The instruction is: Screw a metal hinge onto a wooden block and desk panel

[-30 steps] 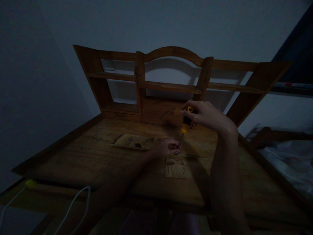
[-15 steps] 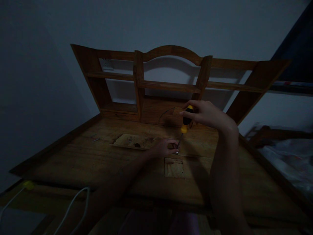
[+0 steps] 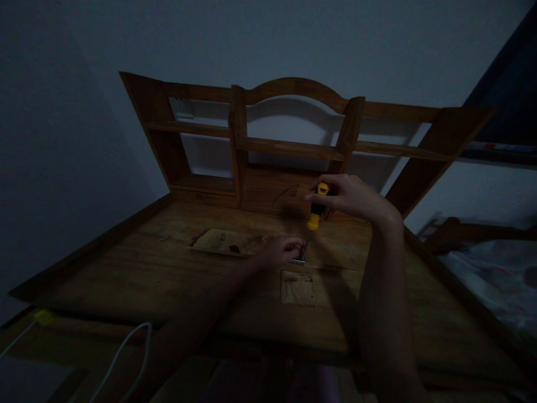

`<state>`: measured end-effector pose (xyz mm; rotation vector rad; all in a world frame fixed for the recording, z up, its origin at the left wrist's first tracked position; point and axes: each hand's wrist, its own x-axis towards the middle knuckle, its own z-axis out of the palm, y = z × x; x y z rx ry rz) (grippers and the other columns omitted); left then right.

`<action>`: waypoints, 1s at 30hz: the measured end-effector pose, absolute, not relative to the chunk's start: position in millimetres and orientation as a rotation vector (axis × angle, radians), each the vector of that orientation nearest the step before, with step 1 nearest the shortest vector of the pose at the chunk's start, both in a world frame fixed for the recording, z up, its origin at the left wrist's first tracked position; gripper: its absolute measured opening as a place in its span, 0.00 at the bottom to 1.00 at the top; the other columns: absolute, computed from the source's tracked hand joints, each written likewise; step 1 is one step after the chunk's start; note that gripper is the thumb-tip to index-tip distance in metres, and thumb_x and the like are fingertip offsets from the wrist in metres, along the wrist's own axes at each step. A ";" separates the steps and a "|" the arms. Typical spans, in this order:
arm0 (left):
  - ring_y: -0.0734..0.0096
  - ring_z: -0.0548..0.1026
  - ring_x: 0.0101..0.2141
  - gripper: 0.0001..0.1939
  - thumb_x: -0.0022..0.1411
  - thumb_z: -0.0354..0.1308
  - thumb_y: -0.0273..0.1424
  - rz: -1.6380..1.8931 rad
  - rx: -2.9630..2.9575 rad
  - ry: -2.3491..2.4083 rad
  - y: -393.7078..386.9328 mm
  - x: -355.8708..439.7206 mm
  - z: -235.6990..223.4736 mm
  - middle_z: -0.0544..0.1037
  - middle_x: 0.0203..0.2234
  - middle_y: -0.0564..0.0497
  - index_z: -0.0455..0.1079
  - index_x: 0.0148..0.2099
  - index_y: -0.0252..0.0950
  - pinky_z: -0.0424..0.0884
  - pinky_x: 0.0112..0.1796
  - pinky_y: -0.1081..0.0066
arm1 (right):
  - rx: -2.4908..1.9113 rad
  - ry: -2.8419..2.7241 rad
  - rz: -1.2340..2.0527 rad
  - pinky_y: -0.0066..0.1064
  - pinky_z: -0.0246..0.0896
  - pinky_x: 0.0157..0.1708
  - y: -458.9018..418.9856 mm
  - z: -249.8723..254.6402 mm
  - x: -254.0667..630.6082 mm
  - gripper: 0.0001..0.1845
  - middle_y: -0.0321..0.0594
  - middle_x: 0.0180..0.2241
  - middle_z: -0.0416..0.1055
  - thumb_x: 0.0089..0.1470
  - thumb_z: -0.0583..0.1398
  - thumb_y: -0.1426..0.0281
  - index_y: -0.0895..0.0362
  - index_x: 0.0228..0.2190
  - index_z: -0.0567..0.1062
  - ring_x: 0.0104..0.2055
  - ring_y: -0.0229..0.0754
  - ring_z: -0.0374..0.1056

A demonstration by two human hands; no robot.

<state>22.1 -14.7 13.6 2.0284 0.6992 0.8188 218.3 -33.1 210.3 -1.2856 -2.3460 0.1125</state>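
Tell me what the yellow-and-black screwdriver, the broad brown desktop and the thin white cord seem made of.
Yellow-and-black screwdriver: handle probably moulded plastic, by its crisp two-colour parts; slim shaft likely metal.
Broad brown desktop: wood, by its grain; dull-looking, though dimness hides any varnish.
Thin white cord: probably plastic-sheathed, evenly coloured and smooth-looking.

left hand (image 3: 280, 251): bare | right hand (image 3: 351, 193): bare | forearms (image 3: 384, 302): bare, slim | clothing (image 3: 321, 383): purplish, dimly lit

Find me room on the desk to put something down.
Left: a bare patch on the desk between the thin stick, left rim and left forearm. Right: another, dimmer one between the right forearm and right rim. Crowded: the middle, where left grip, right grip, screwdriver and small metal piece bunch together.
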 end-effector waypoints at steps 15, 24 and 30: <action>0.69 0.77 0.40 0.11 0.66 0.52 0.27 0.804 2.124 0.735 -9.5 21.2 9.3 0.81 0.38 0.50 0.76 0.43 0.35 0.71 0.44 0.70 | -1.335 -2.365 0.277 0.31 0.65 0.33 -31.7 209.4 219.9 0.16 0.39 0.36 0.79 0.58 0.59 0.56 0.53 0.42 0.76 0.32 0.43 0.74; 0.69 0.76 0.39 0.13 0.66 0.48 0.24 0.992 2.453 1.035 -5.3 17.7 1.3 0.78 0.38 0.50 0.74 0.43 0.36 0.71 0.44 0.68 | -1.227 -2.368 0.366 0.32 0.65 0.41 -32.9 212.5 214.3 0.18 0.38 0.45 0.77 0.62 0.54 0.61 0.51 0.48 0.76 0.39 0.43 0.73; 0.68 0.76 0.41 0.13 0.67 0.48 0.24 0.982 2.586 1.003 -4.9 16.2 -2.3 0.78 0.41 0.50 0.73 0.46 0.37 0.71 0.44 0.68 | -1.244 -2.408 0.292 0.30 0.63 0.35 -29.7 211.2 218.3 0.17 0.38 0.38 0.79 0.60 0.58 0.61 0.51 0.48 0.77 0.34 0.41 0.72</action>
